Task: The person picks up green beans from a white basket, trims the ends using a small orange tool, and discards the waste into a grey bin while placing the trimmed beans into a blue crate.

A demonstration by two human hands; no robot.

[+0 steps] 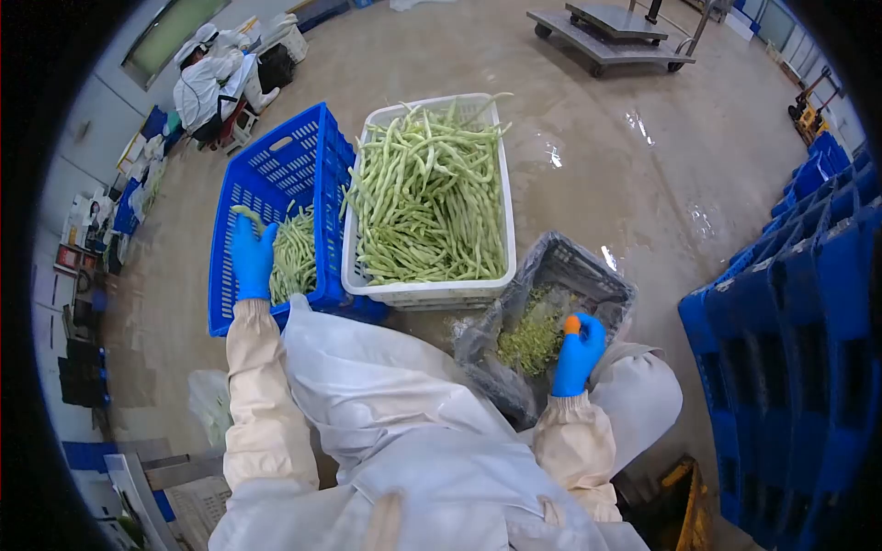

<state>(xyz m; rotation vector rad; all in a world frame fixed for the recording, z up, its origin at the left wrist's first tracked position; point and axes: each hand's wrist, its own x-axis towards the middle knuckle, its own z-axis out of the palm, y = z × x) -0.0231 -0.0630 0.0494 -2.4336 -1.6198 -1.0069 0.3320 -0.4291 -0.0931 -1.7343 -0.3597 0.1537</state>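
My left hand (252,257), in a blue glove, is over the left part of the blue crate (219,275), its fingers closed around a green bean (246,213). More green beans (296,250) lie in that crate, right of the hand. The white crate (427,291) beside it is heaped with long green beans (427,193). My right hand (579,354), gloved in blue with an orange cover on one fingertip, is curled above the right side of a grey lined bin (595,262). Small green trimmings (531,340) lie in the bin. Whatever the right fingers may hold is hidden.
Stacked blue pallets (790,358) stand on the right. A metal platform cart (606,41) is at the top right. Two people in white (211,83) sit at the upper left. A yellow container (687,505) is at the lower right, a plastic bag (209,404) at left.
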